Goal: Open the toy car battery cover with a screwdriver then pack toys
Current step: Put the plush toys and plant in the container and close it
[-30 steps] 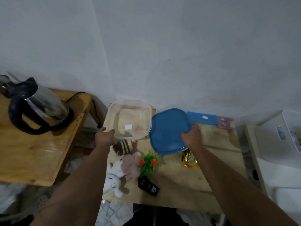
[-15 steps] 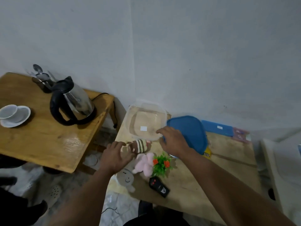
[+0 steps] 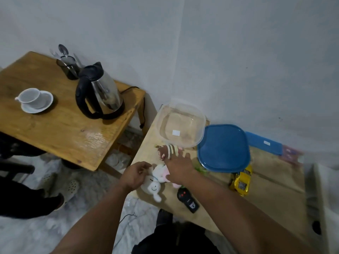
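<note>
A clear plastic box (image 3: 180, 125) stands open at the back of the light wooden table (image 3: 271, 191), and its blue lid (image 3: 223, 148) lies flat to its right. The yellow toy car (image 3: 241, 181) sits partly under the lid's near edge. A brown striped plush (image 3: 167, 151) lies in front of the box. My right hand (image 3: 180, 168) hovers open over a pink plush, fingers reaching toward the striped plush. My left hand (image 3: 135, 174) is loosely curled, holding nothing, beside a white plush (image 3: 153, 187). A black remote (image 3: 188, 199) lies near the front edge.
To the left, a second wooden table (image 3: 60, 129) carries a steel kettle (image 3: 100, 92), a white cup on a saucer (image 3: 34, 99) and a cutlery holder (image 3: 67, 66). A blue flat box (image 3: 264, 143) lies by the wall. A white bin (image 3: 326, 195) stands at the far right.
Both hands have let go of the box and the lid, which now rest on the table. The hands moved down to the plush toys. The view has swung left.
</note>
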